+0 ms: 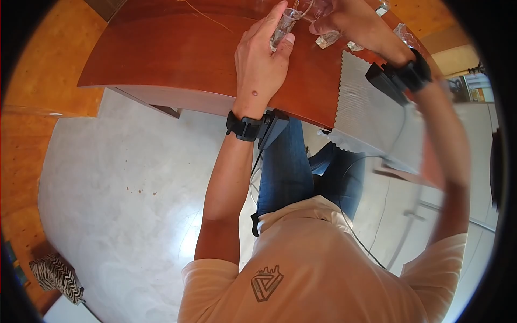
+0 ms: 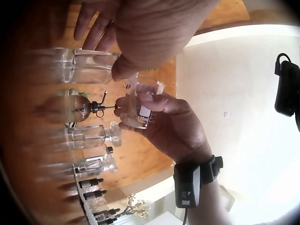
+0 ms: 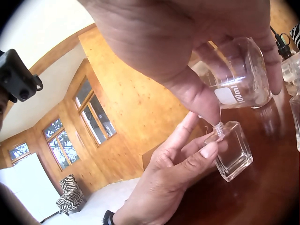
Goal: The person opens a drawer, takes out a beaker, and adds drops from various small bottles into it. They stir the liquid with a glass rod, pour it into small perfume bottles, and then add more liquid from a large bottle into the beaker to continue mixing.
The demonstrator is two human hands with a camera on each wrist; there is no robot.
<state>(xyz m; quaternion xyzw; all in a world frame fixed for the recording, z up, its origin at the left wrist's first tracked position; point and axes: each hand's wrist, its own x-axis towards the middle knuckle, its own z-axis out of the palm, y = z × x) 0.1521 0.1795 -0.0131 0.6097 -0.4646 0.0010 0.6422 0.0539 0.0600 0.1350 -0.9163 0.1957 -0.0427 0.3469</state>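
Observation:
My left hand (image 1: 264,67) pinches a clear, square-shouldered glass bottle (image 3: 234,152) between thumb and fingers near its threaded neck. The bottle stands low over the reddish wooden table (image 1: 172,54). Above and beside it, my right hand (image 2: 176,124) grips a clear glass beaker (image 2: 145,103) marked 100ml. The beaker is tipped well over, its mouth toward the bottle's neck. In the right wrist view, the right thumb is right by that neck and partly hides the beaker's rim. How much liquid the beaker holds I cannot tell.
Several glass bottles stand along the table, among them a spray bottle (image 2: 79,108) with a dark pump and a stoppered bottle (image 2: 93,136). Small dropper bottles (image 2: 93,193) line up farther along. A pale textured cloth (image 1: 363,102) hangs over the table's front edge.

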